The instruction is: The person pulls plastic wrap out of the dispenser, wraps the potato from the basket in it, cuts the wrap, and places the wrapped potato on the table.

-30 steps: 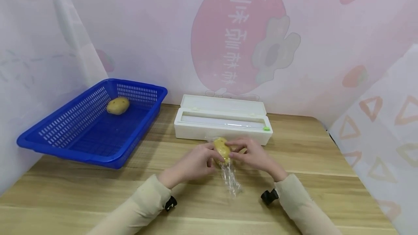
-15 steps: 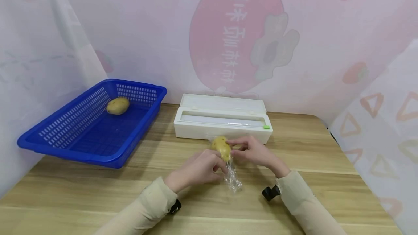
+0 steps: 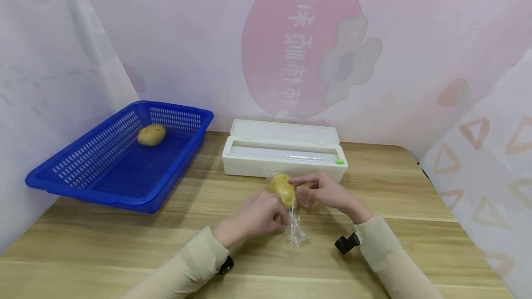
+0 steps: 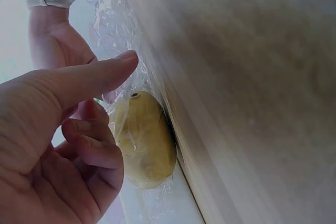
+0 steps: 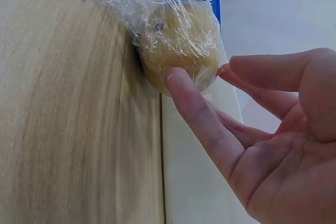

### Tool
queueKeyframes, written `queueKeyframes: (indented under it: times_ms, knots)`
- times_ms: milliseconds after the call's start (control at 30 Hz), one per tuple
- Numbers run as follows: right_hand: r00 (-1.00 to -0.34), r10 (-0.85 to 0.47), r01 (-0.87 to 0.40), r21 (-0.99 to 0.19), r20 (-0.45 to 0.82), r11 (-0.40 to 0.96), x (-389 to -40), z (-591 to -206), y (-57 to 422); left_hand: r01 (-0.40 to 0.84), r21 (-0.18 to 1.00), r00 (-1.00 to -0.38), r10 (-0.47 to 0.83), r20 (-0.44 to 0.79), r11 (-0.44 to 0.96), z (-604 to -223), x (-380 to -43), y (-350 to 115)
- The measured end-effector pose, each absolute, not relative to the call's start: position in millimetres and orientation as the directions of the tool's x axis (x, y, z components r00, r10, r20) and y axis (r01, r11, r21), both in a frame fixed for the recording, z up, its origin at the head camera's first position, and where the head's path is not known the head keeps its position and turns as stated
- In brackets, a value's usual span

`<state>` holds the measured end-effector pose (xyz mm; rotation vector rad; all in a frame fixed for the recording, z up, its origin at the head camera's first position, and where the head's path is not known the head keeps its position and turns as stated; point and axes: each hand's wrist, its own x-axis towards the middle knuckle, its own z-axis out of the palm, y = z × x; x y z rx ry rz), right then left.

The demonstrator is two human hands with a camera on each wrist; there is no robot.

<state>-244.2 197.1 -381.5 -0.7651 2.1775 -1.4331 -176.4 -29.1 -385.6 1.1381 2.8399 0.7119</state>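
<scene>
A potato (image 3: 283,189) wrapped in clear cling film lies on the table, the film's loose tail (image 3: 296,233) trailing from its near end. My left hand (image 3: 255,216) is beside that end; its fingers curl loosely and its thumb stretches over the film in the left wrist view. Whether it touches the film I cannot tell. On the other side, my right hand (image 3: 326,193) touches the wrapped potato (image 5: 178,45) with one extended finger. The right thumb stands just off the potato, its tip near another finger. Part of the potato hides behind my left hand.
A white cling film dispenser (image 3: 282,168) with its lid up and a green slider (image 3: 339,161) stands just behind the potato. To the left is a blue plastic basket (image 3: 124,204) with another potato (image 3: 152,134) in it. A printed curtain (image 3: 199,50) hangs behind the table.
My left hand has come off the potato's side and moved nearer to me and right, beside the film tail. The right thumb has drawn back slightly; the potato has stayed about where it was.
</scene>
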Motion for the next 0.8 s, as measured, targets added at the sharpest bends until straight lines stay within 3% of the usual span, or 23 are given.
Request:
queueKeyframes:
  times_ms: [233,333,600,800]
  knots:
    - [-0.752,-0.658,-0.225,-0.922,-0.043,0.317,-245.0,-380.8,198.8,0.648,0.398,-0.745,0.65,0.151,0.649,-386.4,-174.2,-27.4]
    - [-0.741,-0.671,-0.242,-0.922,-0.026,0.303,-246.4,-382.4,200.3,0.625,0.445,-0.76,0.628,0.164,0.641,-385.6,-173.9,-27.5]
    - [-0.655,-0.751,-0.465,-0.829,0.085,0.312,-248.1,-384.7,204.1,0.506,0.633,-0.841,0.498,0.211,0.586,-385.9,-178.8,-29.8]
    - [-0.651,-0.752,-0.525,-0.777,0.104,0.347,-242.8,-384.2,193.8,0.411,0.725,-0.888,0.422,0.183,0.552,-384.5,-183.2,-33.2]
